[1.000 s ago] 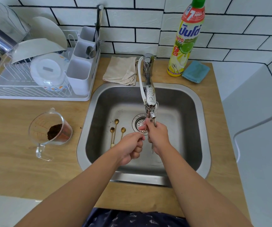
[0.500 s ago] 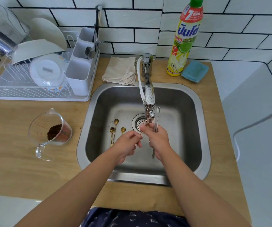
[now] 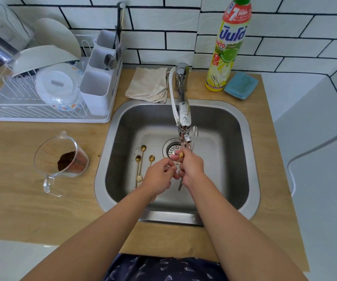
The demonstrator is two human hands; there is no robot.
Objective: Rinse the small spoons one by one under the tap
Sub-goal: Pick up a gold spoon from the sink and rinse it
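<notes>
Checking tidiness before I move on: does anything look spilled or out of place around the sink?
Little stands out. A few dark specks lie on the sink floor near the gold spoons, and one on the counter beside the measuring cup of brown grounds. The cup stands upright.

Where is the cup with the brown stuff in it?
The clear plastic measuring cup stands on the wooden counter, left of the steel sink, just below the white dish rack.

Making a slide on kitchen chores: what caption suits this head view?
Both hands, left and right, rinse a gold spoon under the tap; three more lie in the sink.
</notes>
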